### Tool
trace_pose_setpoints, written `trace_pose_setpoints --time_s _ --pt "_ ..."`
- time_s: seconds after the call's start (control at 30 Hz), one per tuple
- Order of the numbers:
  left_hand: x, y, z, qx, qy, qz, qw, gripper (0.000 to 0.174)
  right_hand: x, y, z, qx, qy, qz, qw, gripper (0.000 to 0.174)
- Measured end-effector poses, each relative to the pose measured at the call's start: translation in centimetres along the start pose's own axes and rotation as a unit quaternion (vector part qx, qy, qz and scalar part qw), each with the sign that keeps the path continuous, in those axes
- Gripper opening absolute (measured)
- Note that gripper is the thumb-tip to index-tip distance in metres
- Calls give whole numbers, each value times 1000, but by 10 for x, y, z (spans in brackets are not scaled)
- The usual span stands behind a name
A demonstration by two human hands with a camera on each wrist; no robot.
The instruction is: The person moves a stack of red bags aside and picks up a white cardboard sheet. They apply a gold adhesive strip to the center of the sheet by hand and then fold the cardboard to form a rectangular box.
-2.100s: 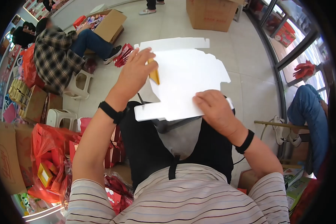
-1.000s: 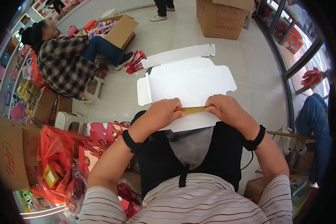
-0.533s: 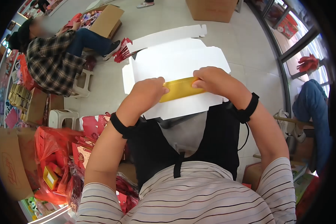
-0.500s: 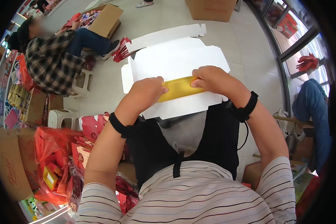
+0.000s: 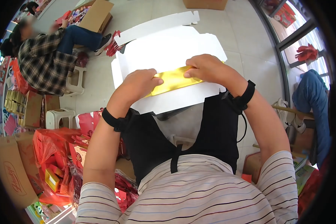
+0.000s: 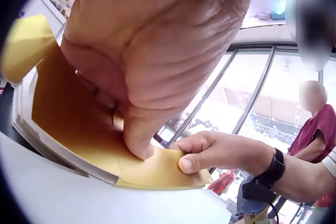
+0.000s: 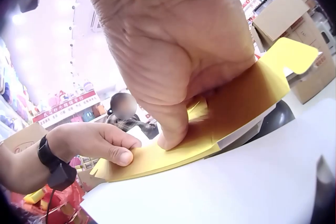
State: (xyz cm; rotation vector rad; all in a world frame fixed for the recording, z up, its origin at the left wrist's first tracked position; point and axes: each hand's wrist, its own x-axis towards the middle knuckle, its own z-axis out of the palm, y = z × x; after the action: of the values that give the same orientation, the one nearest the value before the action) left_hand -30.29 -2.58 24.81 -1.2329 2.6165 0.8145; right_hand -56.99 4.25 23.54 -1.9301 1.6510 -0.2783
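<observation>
A die-cut cardboard box blank (image 5: 156,48), white on the upturned side and yellow on the other, lies over the lap. Along its near side a yellow folded flap (image 5: 171,80) is turned up. My left hand (image 5: 138,84) pinches the left part of this flap, thumb on the yellow face. Farther right along the same flap, my right hand (image 5: 207,69) pinches it between thumb and fingers. In the left wrist view the left thumb presses on the yellow flap (image 6: 163,169), with the right hand (image 6: 226,153) beyond it. Palms hide some of the fingers.
Red plastic bags (image 5: 48,145) and red gift bags crowd the left side, beside a brown carton (image 5: 13,170). White stools (image 5: 59,117) stand farther left. A person in a plaid shirt (image 5: 44,61) sits by an open carton (image 5: 97,15). A glass door frame (image 5: 276,56) borders the right.
My left hand has come from the blank's far-left flap to the near side. Both hands now grip the near flap, which has turned up to show its yellow face.
</observation>
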Motion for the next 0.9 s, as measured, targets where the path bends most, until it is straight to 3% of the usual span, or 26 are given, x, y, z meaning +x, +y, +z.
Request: trace_pose_setpoints --time_s 0.27,0.47,0.67,0.77,0.9 --pt "-6 0 13 34 77 49 995 39 1 1 5 -37 15 -22 999 30" --pt "-6 4 9 40 54 32 997 39 1 3 10 -50 32 -25 998 30" --pt "-15 16 17 34 130 -18 991 30 1 3 12 -64 35 -25 997 29" --pt "-17 11 28 115 212 99 965 32 -1 1 10 -54 42 -22 997 32" --pt "-30 17 31 92 203 159 962 45 -6 -4 8 -16 74 -13 997 33"
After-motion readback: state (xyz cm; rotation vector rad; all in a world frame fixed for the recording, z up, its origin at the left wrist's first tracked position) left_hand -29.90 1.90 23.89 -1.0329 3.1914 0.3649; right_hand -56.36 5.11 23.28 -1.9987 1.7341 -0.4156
